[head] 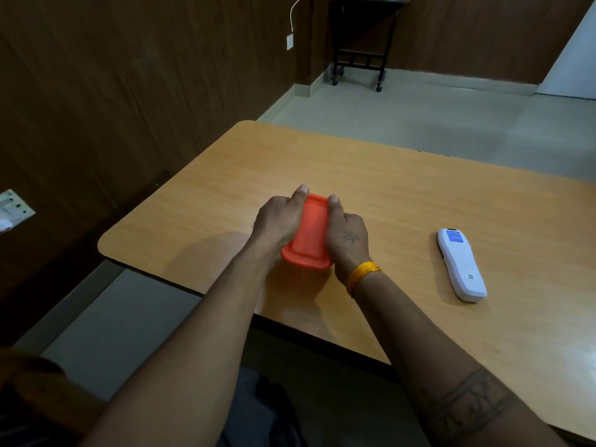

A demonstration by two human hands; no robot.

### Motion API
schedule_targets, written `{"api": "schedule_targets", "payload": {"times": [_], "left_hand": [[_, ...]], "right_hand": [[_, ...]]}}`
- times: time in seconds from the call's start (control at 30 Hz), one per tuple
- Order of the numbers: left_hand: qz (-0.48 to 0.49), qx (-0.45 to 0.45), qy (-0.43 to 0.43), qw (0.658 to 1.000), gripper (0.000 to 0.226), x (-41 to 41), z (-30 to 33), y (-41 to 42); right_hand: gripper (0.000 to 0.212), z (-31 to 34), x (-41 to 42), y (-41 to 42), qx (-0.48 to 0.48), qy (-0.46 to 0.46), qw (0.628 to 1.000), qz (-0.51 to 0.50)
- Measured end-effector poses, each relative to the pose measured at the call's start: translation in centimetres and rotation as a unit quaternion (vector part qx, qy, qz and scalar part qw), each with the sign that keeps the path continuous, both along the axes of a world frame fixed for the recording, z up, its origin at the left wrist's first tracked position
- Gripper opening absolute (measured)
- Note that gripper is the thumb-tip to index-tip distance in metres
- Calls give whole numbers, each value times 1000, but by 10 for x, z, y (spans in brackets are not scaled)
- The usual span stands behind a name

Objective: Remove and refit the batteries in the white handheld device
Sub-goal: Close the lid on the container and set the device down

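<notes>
An orange lidded box (pixel 312 235) rests on the wooden table (pixel 403 201), gripped from both sides. My left hand (pixel 280 221) clasps its left side and my right hand (pixel 346 235) clasps its right side, thumbs lying along the lid's edges. The white handheld device (pixel 460 264) lies flat on the table to the right of my hands, a blue label near its far end and a small code mark near its near end. Neither hand touches it. No batteries are in sight.
The table's left edge and rounded corner (pixel 106 250) are near my left arm. A wood-panelled wall stands to the left with a switch plate (pixel 14 206). A black wheeled stand (pixel 361 43) is far back on the tiled floor.
</notes>
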State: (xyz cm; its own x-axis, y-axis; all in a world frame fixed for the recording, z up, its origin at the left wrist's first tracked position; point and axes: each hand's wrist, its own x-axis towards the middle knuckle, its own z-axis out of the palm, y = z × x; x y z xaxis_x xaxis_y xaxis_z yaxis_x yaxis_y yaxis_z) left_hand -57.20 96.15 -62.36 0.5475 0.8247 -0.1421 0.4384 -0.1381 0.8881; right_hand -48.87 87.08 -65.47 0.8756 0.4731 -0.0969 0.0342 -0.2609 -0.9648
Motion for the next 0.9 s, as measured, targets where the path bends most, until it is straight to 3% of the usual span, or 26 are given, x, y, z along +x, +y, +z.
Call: {"api": "schedule_targets", "payload": {"times": [0.17, 0.4, 0.6, 0.77, 0.9], "left_hand": [[21, -26, -10, 999, 74, -8, 2, 12], [30, -22, 25, 999, 48, -58, 4, 51], [36, -34, 50, 998, 36, -131, 4, 100], [92, -52, 31, 994, 8, -179, 6, 140], [128, -41, 21, 991, 11, -195, 12, 167]], "right_hand": [[67, 7, -5, 0, -25, 19, 999, 29], [29, 2, -46, 20, -11, 65, 991, 116], [29, -8, -87, 74, -14, 49, 995, 91], [37, -10, -110, 120, 4, 65, 994, 93], [35, -11, -130, 156, 25, 117, 986, 114]]}}
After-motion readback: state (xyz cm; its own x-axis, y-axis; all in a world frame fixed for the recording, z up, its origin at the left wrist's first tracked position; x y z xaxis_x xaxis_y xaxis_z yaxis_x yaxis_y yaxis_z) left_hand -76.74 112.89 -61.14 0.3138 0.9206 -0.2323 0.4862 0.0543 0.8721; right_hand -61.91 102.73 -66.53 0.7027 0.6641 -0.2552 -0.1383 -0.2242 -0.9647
